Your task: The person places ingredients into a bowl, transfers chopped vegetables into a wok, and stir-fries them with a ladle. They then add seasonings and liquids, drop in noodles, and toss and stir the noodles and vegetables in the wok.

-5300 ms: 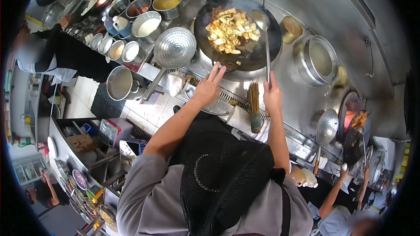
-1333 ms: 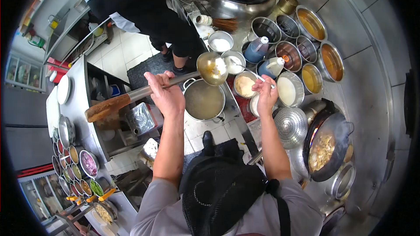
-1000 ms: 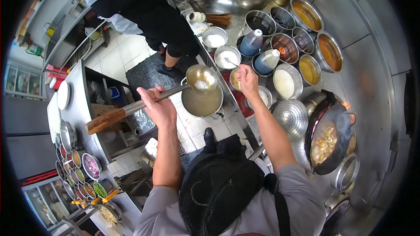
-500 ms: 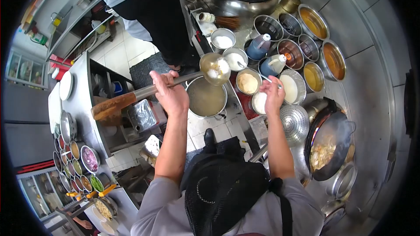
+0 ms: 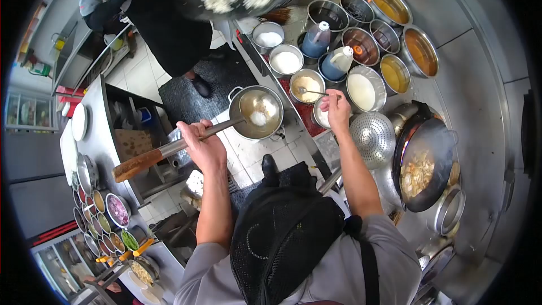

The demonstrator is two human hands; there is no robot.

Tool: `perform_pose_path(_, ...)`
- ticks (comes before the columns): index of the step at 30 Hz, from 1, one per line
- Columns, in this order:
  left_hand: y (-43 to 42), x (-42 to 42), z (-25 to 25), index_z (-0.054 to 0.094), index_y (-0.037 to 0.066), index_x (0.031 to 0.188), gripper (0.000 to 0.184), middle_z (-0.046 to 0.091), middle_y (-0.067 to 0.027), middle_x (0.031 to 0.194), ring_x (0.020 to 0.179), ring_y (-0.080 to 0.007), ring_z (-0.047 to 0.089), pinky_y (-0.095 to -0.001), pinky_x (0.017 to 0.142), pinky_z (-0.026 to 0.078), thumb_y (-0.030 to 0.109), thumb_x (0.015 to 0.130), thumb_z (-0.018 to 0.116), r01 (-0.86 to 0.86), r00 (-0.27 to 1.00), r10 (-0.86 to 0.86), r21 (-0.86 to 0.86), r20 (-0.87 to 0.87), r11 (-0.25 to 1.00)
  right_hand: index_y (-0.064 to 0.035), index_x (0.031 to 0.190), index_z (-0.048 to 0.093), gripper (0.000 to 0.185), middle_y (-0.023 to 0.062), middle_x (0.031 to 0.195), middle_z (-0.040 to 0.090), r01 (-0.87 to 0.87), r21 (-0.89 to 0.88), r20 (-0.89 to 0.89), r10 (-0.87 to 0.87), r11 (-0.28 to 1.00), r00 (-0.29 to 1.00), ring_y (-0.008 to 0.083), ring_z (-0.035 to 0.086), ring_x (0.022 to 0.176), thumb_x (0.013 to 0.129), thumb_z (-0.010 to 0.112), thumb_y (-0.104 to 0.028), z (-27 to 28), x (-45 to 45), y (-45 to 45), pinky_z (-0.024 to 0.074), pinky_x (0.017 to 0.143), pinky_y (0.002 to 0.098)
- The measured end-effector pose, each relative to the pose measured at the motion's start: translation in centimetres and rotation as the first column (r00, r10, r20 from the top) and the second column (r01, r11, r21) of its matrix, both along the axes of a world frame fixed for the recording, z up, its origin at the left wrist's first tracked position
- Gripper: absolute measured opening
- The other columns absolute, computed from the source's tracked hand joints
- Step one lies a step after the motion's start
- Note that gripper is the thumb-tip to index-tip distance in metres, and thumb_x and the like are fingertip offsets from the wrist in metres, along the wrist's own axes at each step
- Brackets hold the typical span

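Note:
My left hand [image 5: 204, 146] is closed round the metal handle of a ladle with a wooden grip end. The ladle's bowl [image 5: 258, 107] holds white powder and some yellowish liquid, over a metal pot [image 5: 231, 97]. A small spoon [image 5: 317, 92] is pinched in my right hand [image 5: 337, 108], its tip in the bowl of pale yellow powder [image 5: 306, 81]. Bowls of white powder [image 5: 286, 60] stand beside that one. To the right of my right hand lies a perforated strainer [image 5: 372, 140].
A wok [image 5: 426, 166] with steaming food stands at the right. Sauce pots [image 5: 395, 73] and squeeze bottles [image 5: 339, 62] crowd the counter. At the top left a co-worker [image 5: 164, 28] holds a second wok [image 5: 195, 0] with white food. Small containers [image 5: 118, 210] line the left counter.
The spoon has moved from the white powder bowls to the pale yellow powder. The ladle has lowered over the pot. The co-worker's wok has swung left, off the stove.

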State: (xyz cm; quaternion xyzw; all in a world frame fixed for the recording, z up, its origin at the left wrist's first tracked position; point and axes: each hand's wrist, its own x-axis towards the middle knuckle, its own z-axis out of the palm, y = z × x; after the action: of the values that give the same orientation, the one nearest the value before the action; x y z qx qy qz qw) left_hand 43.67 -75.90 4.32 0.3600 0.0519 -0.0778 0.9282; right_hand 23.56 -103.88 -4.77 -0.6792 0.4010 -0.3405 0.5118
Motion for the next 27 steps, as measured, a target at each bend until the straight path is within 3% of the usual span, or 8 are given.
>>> perform_pose_path(3, 0.2, -1.9, 1.1, 0.038, 0.014, 0.075, 0.042, 0.029, 0.0022, 0.069, 0.069, -0.0125, 0.033, -0.0319, 0.082, 0.041, 0.039, 0.105, 0.055, 0.018, 1.000, -0.018, -0.018, -0.014, 1.000, 0.0041, 0.112, 0.062, 0.034, 0.0119, 0.082, 0.069, 0.050, 0.140, 0.075, -0.061, 0.989, 0.995, 0.0149, 0.067, 0.064, 0.106, 0.049, -0.027, 0.3, -1.3, -0.4, 0.0555, 0.059, 0.0283)
perform_pose_path(6, -0.4, -3.8, 2.8, 0.038, 0.014, 0.075, 0.041, 0.029, 0.0027, 0.068, 0.069, -0.0132, 0.034, -0.0324, 0.081, 0.040, 0.037, 0.105, 0.054, 0.014, 1.000, -0.014, 0.004, -0.017, 1.000, 0.0030, 0.115, 0.060, 0.030, 0.0123, 0.084, 0.066, 0.068, 0.331, 0.254, -0.159, 0.941, 0.954, 0.0158, 0.065, 0.065, 0.105, 0.052, -0.025, 3.0, -3.2, -0.1, 0.0547, 0.060, 0.0282)
perform_pose_path(9, -1.1, -4.6, 2.9, 0.036, 0.015, 0.073, 0.043, 0.028, 0.0033, 0.067, 0.068, -0.0129, 0.033, -0.0323, 0.080, 0.040, 0.036, 0.105, 0.055, 0.028, 0.999, -0.027, -0.049, 0.022, 0.998, 0.0022, 0.114, 0.060, 0.031, 0.0112, 0.083, 0.067, -0.021, 0.359, 0.384, -0.127, 0.933, 0.915, 0.0145, 0.063, 0.063, 0.106, 0.052, -0.027, 6.2, -5.3, 0.5, 0.0539, 0.059, 0.0272)
perform_pose_path(10, -1.3, -4.6, 2.7, 0.039, 0.013, 0.071, 0.045, 0.032, 0.0015, 0.068, 0.071, -0.0152, 0.036, -0.0340, 0.083, 0.041, 0.039, 0.104, 0.055, 0.040, 0.999, -0.038, -0.068, 0.030, 0.997, 0.0013, 0.114, 0.060, 0.033, 0.0103, 0.083, 0.067, 0.007, 0.224, 0.330, -0.083, 0.975, 0.940, 0.0129, 0.062, 0.062, 0.106, 0.052, -0.030, 6.1, -6.1, 0.1, 0.0526, 0.057, 0.0265)
perform_pose_path(17, -1.6, -6.1, 4.2, 0.039, 0.011, 0.068, 0.050, 0.037, -0.0009, 0.069, 0.076, -0.0188, 0.043, -0.0364, 0.088, 0.043, 0.043, 0.104, 0.054, 0.125, 0.985, -0.106, -0.144, 0.134, 0.982, 0.0000, 0.113, 0.062, 0.033, 0.0080, 0.081, 0.066, 0.049, 0.156, 0.193, -0.079, 0.986, 0.978, 0.0102, 0.059, 0.059, 0.106, 0.052, -0.031, 5.1, -6.6, -1.4, 0.0492, 0.055, 0.0250)
perform_pose_path(19, -1.5, -6.8, 4.5, 0.034, 0.015, 0.069, 0.048, 0.031, 0.0032, 0.066, 0.067, -0.0123, 0.031, -0.0330, 0.081, 0.042, 0.039, 0.104, 0.057, 0.026, 0.999, -0.022, -0.116, 0.032, 0.993, -0.0001, 0.112, 0.063, 0.032, 0.0081, 0.081, 0.066, 0.051, 0.114, 0.176, -0.071, 0.992, 0.982, 0.0101, 0.059, 0.060, 0.106, 0.052, -0.029, 4.6, -4.9, -1.2, 0.0492, 0.055, 0.0251)
perform_pose_path(24, -0.1, -7.5, 3.2, 0.038, 0.015, 0.075, 0.041, 0.029, 0.0040, 0.064, 0.064, -0.0104, 0.029, -0.0306, 0.080, 0.042, 0.037, 0.103, 0.059, 0.005, 1.000, -0.003, -0.061, 0.026, 0.998, 0.0003, 0.106, 0.066, 0.033, 0.0106, 0.076, 0.070, -0.091, -0.107, -0.019, 0.089, 0.990, 0.996, 0.0150, 0.066, 0.061, 0.104, 0.052, -0.029, 2.4, -1.7, -1.5, 0.0528, 0.059, 0.0308)
perform_pose_path(27, -0.3, -7.8, 3.4, 0.038, 0.015, 0.077, 0.040, 0.030, 0.0038, 0.063, 0.064, -0.0104, 0.029, -0.0306, 0.081, 0.042, 0.037, 0.103, 0.060, -0.027, 1.000, 0.027, -0.041, -0.004, 0.999, -0.0001, 0.105, 0.066, 0.033, 0.0110, 0.075, 0.071, -0.138, -0.130, -0.116, 0.124, 0.982, 0.986, 0.0168, 0.068, 0.060, 0.104, 0.052, -0.030, 1.5, -0.3, -1.7, 0.0535, 0.059, 0.0330)
